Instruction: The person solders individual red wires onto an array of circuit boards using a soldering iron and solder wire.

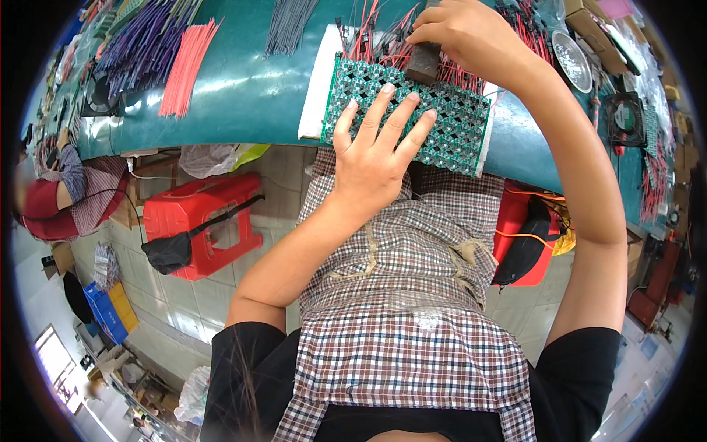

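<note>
Green circuit boards (460, 125) lie under the left hand (372, 166), its fingers spread wide; the right hand (471, 37) grips a dark block (423, 65) in its fingers.

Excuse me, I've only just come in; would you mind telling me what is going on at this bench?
A person in a checked apron is handling a panel of green circuit boards at the front edge of the green bench. The left hand lies spread on the panel, while the right hand grips a dark block at its far edge. Red and black wires lie just beyond, and a bundle of pinkish-red wires lies off to the left.
</note>
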`<act>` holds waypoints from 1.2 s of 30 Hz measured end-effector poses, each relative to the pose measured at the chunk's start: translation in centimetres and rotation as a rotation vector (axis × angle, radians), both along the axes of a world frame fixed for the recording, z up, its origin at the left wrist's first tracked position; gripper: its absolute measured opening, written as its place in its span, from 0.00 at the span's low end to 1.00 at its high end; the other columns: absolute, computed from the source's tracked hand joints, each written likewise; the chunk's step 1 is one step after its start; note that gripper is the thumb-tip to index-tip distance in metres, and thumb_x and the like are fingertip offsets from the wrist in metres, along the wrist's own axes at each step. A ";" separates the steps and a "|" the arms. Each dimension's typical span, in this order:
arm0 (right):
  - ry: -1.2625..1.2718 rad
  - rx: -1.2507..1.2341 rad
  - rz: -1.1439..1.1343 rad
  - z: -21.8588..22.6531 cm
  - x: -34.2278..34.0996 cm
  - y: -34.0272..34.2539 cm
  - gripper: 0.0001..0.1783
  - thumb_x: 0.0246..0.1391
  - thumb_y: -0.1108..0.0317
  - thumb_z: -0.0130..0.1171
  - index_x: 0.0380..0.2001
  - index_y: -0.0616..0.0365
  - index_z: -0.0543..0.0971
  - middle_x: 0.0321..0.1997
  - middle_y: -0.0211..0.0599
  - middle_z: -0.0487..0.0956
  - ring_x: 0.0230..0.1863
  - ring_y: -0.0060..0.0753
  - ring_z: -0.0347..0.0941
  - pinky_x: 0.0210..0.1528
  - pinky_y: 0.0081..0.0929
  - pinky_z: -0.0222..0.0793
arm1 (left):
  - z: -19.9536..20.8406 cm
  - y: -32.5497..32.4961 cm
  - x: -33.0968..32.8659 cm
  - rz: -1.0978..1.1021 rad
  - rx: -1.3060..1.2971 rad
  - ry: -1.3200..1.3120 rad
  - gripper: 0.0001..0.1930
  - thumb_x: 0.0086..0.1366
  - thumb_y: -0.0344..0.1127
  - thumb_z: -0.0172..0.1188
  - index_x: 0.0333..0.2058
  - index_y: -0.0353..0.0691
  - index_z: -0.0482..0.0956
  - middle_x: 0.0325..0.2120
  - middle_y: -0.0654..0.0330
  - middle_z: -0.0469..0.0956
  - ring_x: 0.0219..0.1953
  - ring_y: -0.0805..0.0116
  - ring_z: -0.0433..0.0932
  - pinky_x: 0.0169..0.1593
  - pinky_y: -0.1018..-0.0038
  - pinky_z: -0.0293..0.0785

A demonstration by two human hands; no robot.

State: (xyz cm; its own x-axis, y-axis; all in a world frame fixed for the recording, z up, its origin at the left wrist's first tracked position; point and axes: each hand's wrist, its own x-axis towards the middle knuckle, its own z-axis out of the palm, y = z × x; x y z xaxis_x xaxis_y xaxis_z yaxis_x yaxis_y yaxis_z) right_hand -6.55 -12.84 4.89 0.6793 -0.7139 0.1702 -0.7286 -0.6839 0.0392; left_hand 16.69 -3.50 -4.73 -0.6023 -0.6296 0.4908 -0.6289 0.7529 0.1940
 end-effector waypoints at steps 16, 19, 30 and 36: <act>-0.656 0.310 -0.209 1.2 3.9 15.9 0.18 0.46 0.61 0.74 0.38 0.55 0.80 0.33 0.34 0.80 0.37 0.41 0.78 0.38 0.36 0.69 | 4.1 2.9 1.7 -0.299 0.681 0.645 0.37 0.56 0.18 0.51 0.68 0.37 0.65 0.42 0.49 0.79 0.33 0.55 0.80 0.38 0.62 0.77; -0.796 0.364 -0.221 0.4 5.3 18.7 0.20 0.44 0.62 0.75 0.39 0.56 0.80 0.33 0.32 0.80 0.35 0.38 0.78 0.38 0.34 0.68 | 5.2 5.5 1.7 -0.295 0.968 0.287 0.45 0.58 0.20 0.56 0.73 0.38 0.48 0.32 0.53 0.80 0.26 0.52 0.80 0.32 0.59 0.77; -0.956 0.523 -0.345 -1.4 4.9 23.3 0.13 0.44 0.73 0.74 0.35 0.60 0.83 0.31 0.36 0.82 0.29 0.33 0.79 0.31 0.27 0.72 | 4.2 7.2 0.4 -0.431 1.158 0.141 0.47 0.60 0.29 0.60 0.72 0.34 0.40 0.28 0.47 0.82 0.27 0.45 0.82 0.30 0.56 0.77; -1.174 0.657 -0.507 -2.8 5.6 24.2 0.11 0.49 0.75 0.73 0.34 0.62 0.81 0.30 0.33 0.82 0.28 0.22 0.78 0.30 0.20 0.74 | 4.7 7.6 0.0 -0.398 1.159 0.048 0.48 0.59 0.32 0.60 0.72 0.34 0.40 0.27 0.46 0.82 0.27 0.44 0.82 0.33 0.54 0.78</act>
State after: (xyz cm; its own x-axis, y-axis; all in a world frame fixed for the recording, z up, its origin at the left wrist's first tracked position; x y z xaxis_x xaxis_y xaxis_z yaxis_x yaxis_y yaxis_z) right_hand -0.94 11.32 2.05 0.0330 -0.9994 -0.0055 -0.2833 -0.0041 -0.9590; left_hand 16.70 4.12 -0.05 -0.8491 -0.4846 -0.2103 -0.3681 0.2573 0.8935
